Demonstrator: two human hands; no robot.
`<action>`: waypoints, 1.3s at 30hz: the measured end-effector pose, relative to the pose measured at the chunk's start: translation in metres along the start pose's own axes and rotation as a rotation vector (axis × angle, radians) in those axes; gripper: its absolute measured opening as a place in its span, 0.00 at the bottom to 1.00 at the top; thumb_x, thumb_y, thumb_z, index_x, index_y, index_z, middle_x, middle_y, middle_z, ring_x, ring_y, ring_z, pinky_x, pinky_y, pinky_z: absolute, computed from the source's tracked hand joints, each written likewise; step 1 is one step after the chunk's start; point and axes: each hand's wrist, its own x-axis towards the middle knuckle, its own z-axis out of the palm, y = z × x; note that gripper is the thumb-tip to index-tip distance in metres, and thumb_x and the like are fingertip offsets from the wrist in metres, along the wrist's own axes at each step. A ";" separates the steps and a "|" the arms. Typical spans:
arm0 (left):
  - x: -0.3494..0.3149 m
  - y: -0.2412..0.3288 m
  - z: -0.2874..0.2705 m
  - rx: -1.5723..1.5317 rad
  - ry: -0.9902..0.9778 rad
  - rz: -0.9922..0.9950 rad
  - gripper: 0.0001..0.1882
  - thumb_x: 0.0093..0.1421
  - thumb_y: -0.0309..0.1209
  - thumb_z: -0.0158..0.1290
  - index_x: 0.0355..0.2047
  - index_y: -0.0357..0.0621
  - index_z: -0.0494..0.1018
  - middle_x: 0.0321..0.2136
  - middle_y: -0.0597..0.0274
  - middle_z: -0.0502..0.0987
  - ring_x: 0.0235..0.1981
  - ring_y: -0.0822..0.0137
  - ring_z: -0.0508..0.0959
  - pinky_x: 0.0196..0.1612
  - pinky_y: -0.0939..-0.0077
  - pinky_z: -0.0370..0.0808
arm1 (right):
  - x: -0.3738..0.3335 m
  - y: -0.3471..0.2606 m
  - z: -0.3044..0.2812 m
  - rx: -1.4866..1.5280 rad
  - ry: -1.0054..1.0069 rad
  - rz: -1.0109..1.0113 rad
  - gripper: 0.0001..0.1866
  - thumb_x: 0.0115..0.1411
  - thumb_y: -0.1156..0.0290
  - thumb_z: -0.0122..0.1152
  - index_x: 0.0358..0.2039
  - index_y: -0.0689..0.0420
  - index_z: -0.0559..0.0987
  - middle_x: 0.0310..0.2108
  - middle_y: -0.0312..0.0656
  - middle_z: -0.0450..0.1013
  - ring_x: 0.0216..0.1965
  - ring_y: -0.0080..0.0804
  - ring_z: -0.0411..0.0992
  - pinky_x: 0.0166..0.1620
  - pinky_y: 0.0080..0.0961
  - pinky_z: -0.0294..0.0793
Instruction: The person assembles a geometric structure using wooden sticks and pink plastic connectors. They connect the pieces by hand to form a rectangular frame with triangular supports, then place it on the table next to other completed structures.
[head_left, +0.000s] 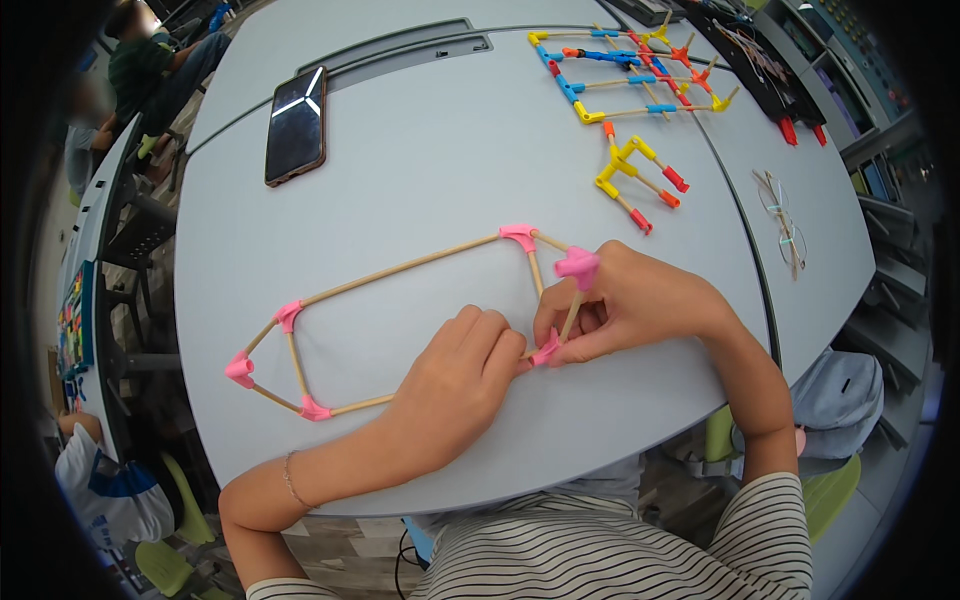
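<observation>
A frame (401,269) of pale wooden sticks and pink connectors lies on the near part of the white tabletop (420,200), long and six-sided in outline, with a cross stick near each end. The two hands work close together at its near right corner: the left hand (450,385) is closed on the near long side, its fingertips at one arm of a pink connector (546,348), while the right hand (645,295) pinches that same connector between thumb and fingers. A short stick slants up from this corner to a raised pink connector (577,266) beside the right hand's knuckles; whether every stick end is fully seated cannot be told, as the fingers cover part of the joint. At the other end of the frame, a pink connector (240,369) forms the left tip. Beyond the frame, a dark phone (296,130) lies to the left, and to the right sits a larger stick structure (641,79) with blue, yellow, red and orange joints, a small branching yellow piece (632,150) with red and orange ends just below it. Glasses (785,215) rest farther right, with thin sticks alongside, and a black tray (745,60) stands near the far right edge
</observation>
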 end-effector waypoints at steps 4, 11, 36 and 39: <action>0.000 -0.005 -0.003 0.007 0.001 -0.024 0.11 0.52 0.19 0.60 0.33 0.35 0.69 0.31 0.55 0.69 0.32 0.57 0.70 0.33 0.67 0.70 | 0.000 0.003 -0.003 0.008 0.043 -0.018 0.11 0.51 0.65 0.72 0.29 0.60 0.84 0.21 0.34 0.77 0.18 0.22 0.71 0.26 0.16 0.69; 0.000 -0.005 -0.002 -0.026 0.016 -0.013 0.10 0.54 0.18 0.59 0.33 0.35 0.69 0.31 0.54 0.68 0.32 0.56 0.69 0.33 0.65 0.70 | 0.000 0.002 -0.005 -0.021 0.050 -0.030 0.10 0.52 0.66 0.71 0.30 0.60 0.84 0.21 0.35 0.77 0.18 0.23 0.71 0.26 0.18 0.70; 0.005 -0.006 0.004 -0.058 0.071 0.010 0.11 0.53 0.19 0.61 0.34 0.34 0.71 0.31 0.54 0.69 0.32 0.56 0.71 0.33 0.66 0.71 | 0.002 0.001 -0.003 0.000 0.059 -0.032 0.08 0.55 0.69 0.70 0.35 0.56 0.85 0.23 0.36 0.78 0.22 0.21 0.75 0.28 0.16 0.75; 0.006 -0.008 -0.004 -0.038 0.057 -0.033 0.12 0.54 0.19 0.59 0.38 0.33 0.70 0.35 0.52 0.69 0.35 0.55 0.71 0.36 0.65 0.71 | 0.002 -0.001 -0.002 0.067 0.069 -0.035 0.07 0.54 0.71 0.67 0.30 0.60 0.82 0.19 0.40 0.75 0.21 0.27 0.74 0.29 0.22 0.73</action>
